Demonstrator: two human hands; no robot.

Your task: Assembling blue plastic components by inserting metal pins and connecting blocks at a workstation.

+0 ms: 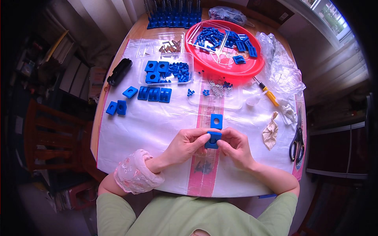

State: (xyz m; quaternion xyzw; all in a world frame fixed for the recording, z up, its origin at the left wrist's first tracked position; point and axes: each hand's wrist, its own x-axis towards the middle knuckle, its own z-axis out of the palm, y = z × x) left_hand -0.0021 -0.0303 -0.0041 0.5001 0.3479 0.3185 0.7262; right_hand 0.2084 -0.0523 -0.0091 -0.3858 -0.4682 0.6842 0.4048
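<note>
Between my two hands, near the middle of the table, is a small blue plastic block [213,140] with a raised part on its face. My left hand [184,144] pinches its left side with thumb and fingers. On the other side, my right hand [236,147] grips its right edge, thumb low on the block. Just beyond my fingertips a square blue plate with a round hole [216,121] lies flat on the white sheet. My fingers hide part of the held block's edges and its underside.
A red round tray [258,69] with blue parts stands at the far side. Left of it, a clear plastic box [190,76] holds blue pieces. Several blue blocks [154,94] line up before the box. A yellow-handled screwdriver [271,96] and black scissors [297,145] lie at right.
</note>
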